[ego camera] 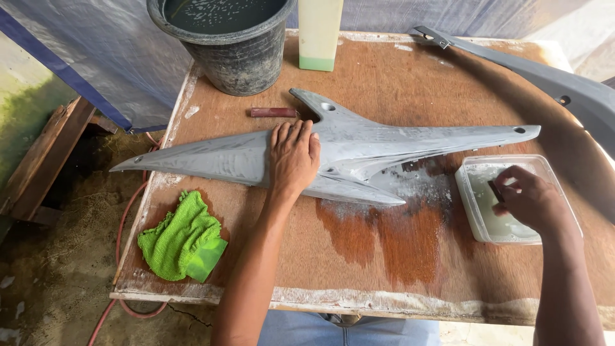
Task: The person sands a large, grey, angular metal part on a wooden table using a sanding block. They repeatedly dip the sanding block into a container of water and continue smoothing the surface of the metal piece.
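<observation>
A long grey pointed plastic panel (384,144) lies across the wooden table (397,269), wet and streaked. My left hand (293,157) rests flat on its middle, fingers together and pointing away from me. My right hand (525,197) is over a clear plastic tub (471,195) of cloudy water at the right, with its fingers closed on a small dark piece, seemingly sandpaper (495,190), dipped at the tub's inside. A wet patch darkens the wood below the panel.
A black bucket (224,57) of water stands at the back left, a pale bottle (318,35) beside it. A small reddish stick (273,112) lies behind the panel. A green cloth (182,237) sits front left. Another grey panel (564,83) lies at the back right.
</observation>
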